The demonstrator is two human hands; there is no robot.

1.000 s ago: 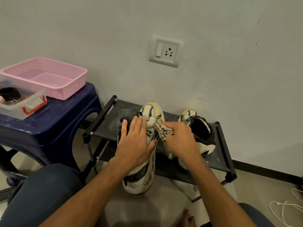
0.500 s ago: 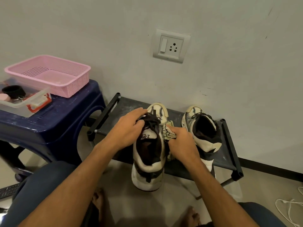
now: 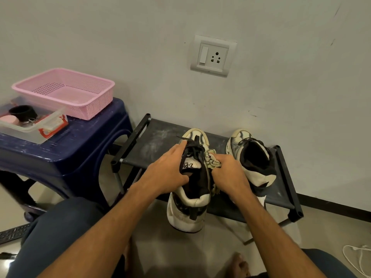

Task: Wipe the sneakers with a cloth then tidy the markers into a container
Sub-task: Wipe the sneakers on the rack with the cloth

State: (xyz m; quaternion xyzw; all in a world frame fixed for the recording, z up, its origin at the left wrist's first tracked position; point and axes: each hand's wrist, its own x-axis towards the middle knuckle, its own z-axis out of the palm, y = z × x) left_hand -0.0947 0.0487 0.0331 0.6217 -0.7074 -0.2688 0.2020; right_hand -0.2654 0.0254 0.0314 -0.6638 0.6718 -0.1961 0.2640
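Two white and black sneakers stand on a low black shoe rack (image 3: 156, 141). My left hand (image 3: 166, 173) grips the left sneaker (image 3: 190, 209) at its tongue and laces, thumb inside the opening, with the heel hanging over the rack's front edge. My right hand (image 3: 228, 175) holds a patterned pale cloth (image 3: 211, 159) pressed against that sneaker's right side. The right sneaker (image 3: 253, 157) sits upright beside my right hand. No markers can be made out.
A blue plastic stool (image 3: 80, 145) stands at the left, bearing a pink mesh basket (image 3: 66, 91) and a clear container (image 3: 34, 125) with small items. A wall socket (image 3: 212, 56) is above the rack. White cable (image 3: 359, 259) lies on the floor at right. My knees frame the bottom.
The left sneaker turned from lying on its side to upright, opening up. My left hand went from flat on its side to gripping the tongue. My right hand kept the cloth at the sneaker's right side.
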